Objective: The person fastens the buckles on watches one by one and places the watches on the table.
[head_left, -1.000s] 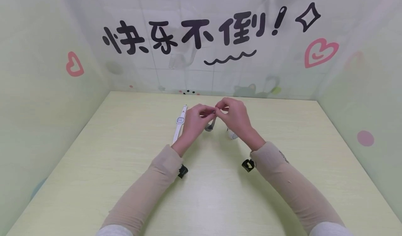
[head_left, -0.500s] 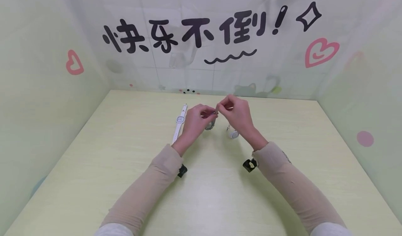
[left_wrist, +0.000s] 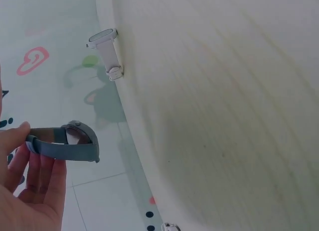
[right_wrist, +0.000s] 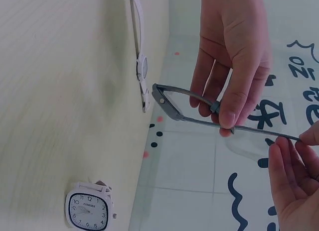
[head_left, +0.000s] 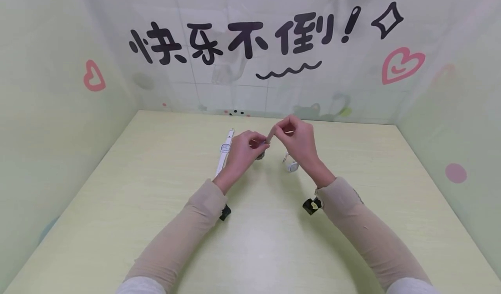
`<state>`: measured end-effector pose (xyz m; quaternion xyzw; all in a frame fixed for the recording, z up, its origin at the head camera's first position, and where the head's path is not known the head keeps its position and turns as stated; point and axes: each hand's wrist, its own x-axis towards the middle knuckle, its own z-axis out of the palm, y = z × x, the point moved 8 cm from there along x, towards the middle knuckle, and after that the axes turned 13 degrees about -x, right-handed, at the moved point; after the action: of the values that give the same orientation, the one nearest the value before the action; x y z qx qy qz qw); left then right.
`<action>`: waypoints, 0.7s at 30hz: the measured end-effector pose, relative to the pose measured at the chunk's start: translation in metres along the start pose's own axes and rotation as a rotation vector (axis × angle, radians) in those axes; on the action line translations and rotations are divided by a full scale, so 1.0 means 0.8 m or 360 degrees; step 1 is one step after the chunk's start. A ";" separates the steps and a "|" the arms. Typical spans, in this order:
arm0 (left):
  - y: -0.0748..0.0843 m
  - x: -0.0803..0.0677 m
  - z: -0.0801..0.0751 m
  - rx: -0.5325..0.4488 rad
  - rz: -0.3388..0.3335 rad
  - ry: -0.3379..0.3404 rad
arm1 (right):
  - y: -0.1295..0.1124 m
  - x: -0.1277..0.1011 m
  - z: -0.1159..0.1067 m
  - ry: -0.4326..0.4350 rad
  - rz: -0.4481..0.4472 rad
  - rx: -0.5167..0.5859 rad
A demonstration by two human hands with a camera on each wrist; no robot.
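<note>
A grey wristwatch (right_wrist: 168, 102) hangs in the air between both hands, its strap looped through the buckle. My left hand (head_left: 245, 151) pinches the strap by the buckle between thumb and fingers; the left wrist view shows the watch (left_wrist: 75, 151) face-side outward from those fingertips. With thumb and fingertips my right hand (head_left: 299, 139) pinches the strap's free end, which runs straight between the hands in the right wrist view. Below the right hand a white watch (head_left: 292, 167) stands on the table with its strap looped.
Another white watch (head_left: 223, 155) lies stretched out on the table (head_left: 258, 242), left of the left hand. A printed curtain (head_left: 219, 74) with dark lettering closes off the back. Black wrist cameras (head_left: 312, 206) hang under both sleeves.
My right hand has moved up and slightly right, and a longer piece of strap shows between the hands. The left hand stays nearly in place.
</note>
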<state>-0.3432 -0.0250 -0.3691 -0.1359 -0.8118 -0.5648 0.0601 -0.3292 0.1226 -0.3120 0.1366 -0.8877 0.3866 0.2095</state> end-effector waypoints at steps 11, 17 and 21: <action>0.006 0.003 -0.003 0.0128 0.0038 -0.0006 | 0.019 -0.002 0.013 -0.0181 0.0084 0.0155; 0.017 0.000 0.004 0.0223 0.0074 -0.0057 | 0.028 -0.009 0.027 -0.0300 0.0084 0.0067; 0.013 0.001 0.007 0.0069 0.0020 -0.0099 | 0.036 -0.010 0.029 -0.0323 0.0143 0.0212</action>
<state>-0.3406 -0.0165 -0.3612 -0.1572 -0.8245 -0.5420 0.0414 -0.3403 0.1250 -0.3479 0.1487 -0.8818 0.4381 0.0916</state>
